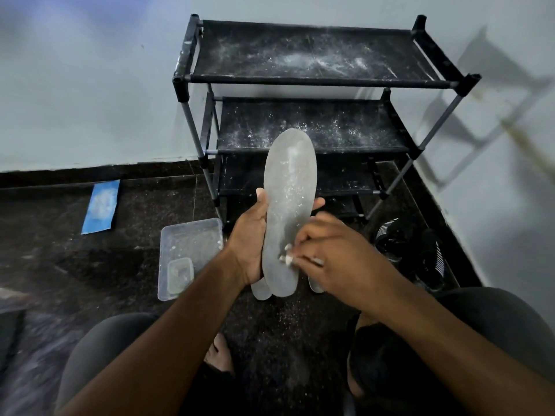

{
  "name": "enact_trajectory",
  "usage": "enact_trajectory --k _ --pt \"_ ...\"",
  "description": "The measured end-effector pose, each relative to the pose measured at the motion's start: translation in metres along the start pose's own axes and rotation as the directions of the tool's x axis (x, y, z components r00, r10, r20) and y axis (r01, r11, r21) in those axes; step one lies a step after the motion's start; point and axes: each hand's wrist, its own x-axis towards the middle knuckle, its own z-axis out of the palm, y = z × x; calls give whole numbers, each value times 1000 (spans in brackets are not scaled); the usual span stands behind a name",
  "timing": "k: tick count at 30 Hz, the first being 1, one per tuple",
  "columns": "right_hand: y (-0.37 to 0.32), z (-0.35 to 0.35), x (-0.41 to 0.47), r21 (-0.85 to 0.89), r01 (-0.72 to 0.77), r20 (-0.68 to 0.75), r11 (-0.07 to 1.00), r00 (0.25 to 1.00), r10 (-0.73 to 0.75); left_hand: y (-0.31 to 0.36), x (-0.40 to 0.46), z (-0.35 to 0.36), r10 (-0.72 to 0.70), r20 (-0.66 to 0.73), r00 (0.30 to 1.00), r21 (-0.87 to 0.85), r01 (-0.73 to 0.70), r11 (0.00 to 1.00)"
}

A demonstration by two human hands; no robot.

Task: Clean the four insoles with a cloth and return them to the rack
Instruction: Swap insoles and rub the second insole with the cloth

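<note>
Two knees in dark grey trousers at the bottom edge, a bare foot (217,352) between them on the speckled black floor (54,259). Forearms reaching forward and up to the middle. Left hand (250,240) clamped round the edge of a pale grey insole (288,205), thumb on the near-left side, fingertips peeking out past the right edge, toe end tilted up and away toward the rack. White specks and smears across the insole's face. Right hand (333,253) closed, fingers curled together over the heel half, a small white scrap of cloth (286,256) pinched beneath and pressed to the insole. More pale insole ends poking out low behind the held one, by the left wrist and under the right hand; count impossible to tell. Straight ahead, black tiered shoe rack (315,82) against the white wall (90,85), top and second shelves dusted with white powder, lower tiers partly blocked by insole and hands. Left of the rack's foot, clear plastic tray (210,229) on the floor, a smaller clear container (180,273) inside it. Farther left, a blue packet (100,207) lying flat near the skirting. To the right, a pair of black shoes with white stripes (408,250) beside the rack's leg. Rack shadow thrown on the right wall.
</note>
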Motion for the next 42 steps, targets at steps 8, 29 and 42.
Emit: enact_trajectory --k 8,29,42 --pt "0 -3 1 314 -69 55 947 997 55 2 -2 4 -3 -43 999 11 4 1000" --pt "4 6 10 234 -40 39 971 999 32 -3 3 3 -4 -64 998 20 5 1000" --pt "11 -1 13 -76 -75 -32 994 997 73 -6 7 4 -3 -41 999 11 4 1000"
